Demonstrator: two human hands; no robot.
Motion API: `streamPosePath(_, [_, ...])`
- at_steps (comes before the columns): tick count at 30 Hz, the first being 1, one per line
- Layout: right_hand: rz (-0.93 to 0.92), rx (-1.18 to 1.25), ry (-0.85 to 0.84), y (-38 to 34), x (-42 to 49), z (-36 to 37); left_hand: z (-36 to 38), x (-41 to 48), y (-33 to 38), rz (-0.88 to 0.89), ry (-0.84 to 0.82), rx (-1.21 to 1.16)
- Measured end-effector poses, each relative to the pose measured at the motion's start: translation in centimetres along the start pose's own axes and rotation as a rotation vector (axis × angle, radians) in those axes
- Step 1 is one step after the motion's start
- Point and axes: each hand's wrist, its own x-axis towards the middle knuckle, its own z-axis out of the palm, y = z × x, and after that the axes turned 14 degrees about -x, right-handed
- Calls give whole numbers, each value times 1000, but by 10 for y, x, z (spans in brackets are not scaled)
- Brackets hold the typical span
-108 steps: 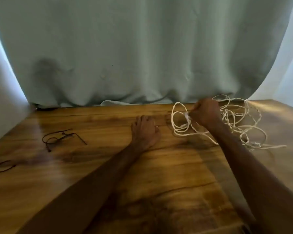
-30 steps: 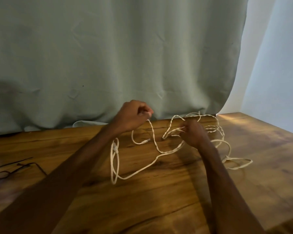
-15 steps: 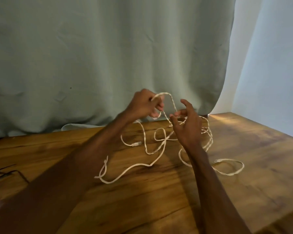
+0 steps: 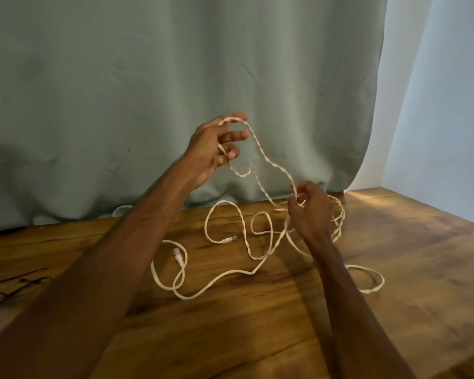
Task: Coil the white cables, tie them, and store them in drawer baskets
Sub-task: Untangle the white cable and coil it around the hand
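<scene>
Head view, starting from the near edge: both bare forearms reach forward over the brown wooden table (image 4: pixel 257 337). Most of the long white twisted cable (image 4: pixel 219 283) lies on this table, in loose, irregular loops that cross each other. Two small white plug ends (image 4: pixel 177 254) are visible on the wood, apart from each other, so I cannot tell if it is one cable or more. At the left edge lie some thin dark cords (image 4: pixel 14 283), well apart from the cable. Perhaps they are for tying, but this is only a guess.

A little farther, the right hand (image 4: pixel 311 212) is low, just above the table, and its thumb and fingers pinch a strand. From there the strand rises to the left hand (image 4: pixel 211 149), which is lifted higher, in front of the grey-green fabric curtain (image 4: pixel 148 77). The cable hangs over its upper finger, and the lower fingers curl on a second part of the strand, so this hand also holds the cable.

In my judgement the task is at its beginning: the person is sorting out the tangle, and there is no neat coil yet. Coiling, tying and storing all remain. No drawer basket is visible. Past the curtain's right edge there is a pale plain wall (image 4: pixel 449 105).
</scene>
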Motion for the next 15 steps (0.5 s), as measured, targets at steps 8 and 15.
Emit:
streamPosePath(8, [-290, 192, -500, -21, -13, 7, 31, -19, -29, -229, -270, -167])
streamPosePath(15, [-180, 15, -292, 1, -3, 19, 23, -12, -10, -121, -269, -555])
